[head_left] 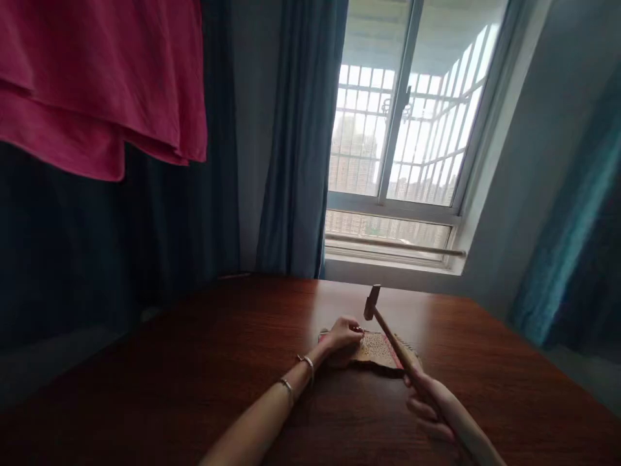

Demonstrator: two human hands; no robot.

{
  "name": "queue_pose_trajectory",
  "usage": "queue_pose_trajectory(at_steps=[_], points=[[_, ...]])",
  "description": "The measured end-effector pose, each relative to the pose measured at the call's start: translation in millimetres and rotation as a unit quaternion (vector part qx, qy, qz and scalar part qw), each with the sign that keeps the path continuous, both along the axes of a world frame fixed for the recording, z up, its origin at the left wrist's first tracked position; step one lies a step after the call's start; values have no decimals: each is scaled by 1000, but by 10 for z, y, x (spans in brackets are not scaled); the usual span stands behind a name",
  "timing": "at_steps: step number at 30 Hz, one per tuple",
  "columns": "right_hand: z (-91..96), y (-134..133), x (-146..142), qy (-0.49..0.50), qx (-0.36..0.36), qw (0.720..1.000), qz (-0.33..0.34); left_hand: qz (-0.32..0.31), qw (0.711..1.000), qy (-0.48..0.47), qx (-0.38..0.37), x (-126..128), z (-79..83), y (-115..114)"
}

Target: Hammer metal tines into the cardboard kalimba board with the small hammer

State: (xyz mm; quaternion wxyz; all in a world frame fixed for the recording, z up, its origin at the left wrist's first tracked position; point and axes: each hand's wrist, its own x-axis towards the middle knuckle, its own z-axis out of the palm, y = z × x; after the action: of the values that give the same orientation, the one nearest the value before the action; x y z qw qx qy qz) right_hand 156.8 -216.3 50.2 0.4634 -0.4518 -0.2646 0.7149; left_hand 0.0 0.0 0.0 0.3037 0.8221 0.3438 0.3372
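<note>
Fingers of the right hand [445, 400] wrapped round the wooden handle of a hammer [398, 351]; hammer head up at 11 o'clock from that hand, apart from the left hand. Fingers of the left hand [343, 332] curled inward; cannot tell whether they pinch anything, tips too small to resolve. Speckled pad [372, 351], pinkish in places and dark along its near edge, lies flat on the brown table [184, 388]. Taking the pad as clock centre: left hand at 10 o'clock, over its end; right hand at 4 o'clock; hammer handle crosses in front of its right part. Two bracelets [309, 367] on left wrist and forearm. Background: barred window [427, 129] at 12 o'clock, blue curtain [298, 149] at 11, pink cloth [130, 84] hanging at 10.
</note>
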Motion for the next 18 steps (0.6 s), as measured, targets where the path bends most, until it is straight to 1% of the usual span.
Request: queue_pose_trajectory(at_steps=[3, 7, 11, 15, 18], points=[[7, 22, -11, -20, -22, 1000, -2, -5, 1000, 3, -26, 4, 33, -16], [61, -9, -23, -20, -22, 1000, 9, -16, 999, -5, -42, 17, 44, -24], [92, -57, -35, -5, -1, 1000, 19, -24, 999, -14, -37, 22, 13, 4], [135, -68, -44, -2, 3, 1000, 14, -31, 999, -17, -25, 9, -10, 37], [188, -63, -53, 6, 24, 1000, 8, -30, 999, -21, -12, -1, -2, 36]])
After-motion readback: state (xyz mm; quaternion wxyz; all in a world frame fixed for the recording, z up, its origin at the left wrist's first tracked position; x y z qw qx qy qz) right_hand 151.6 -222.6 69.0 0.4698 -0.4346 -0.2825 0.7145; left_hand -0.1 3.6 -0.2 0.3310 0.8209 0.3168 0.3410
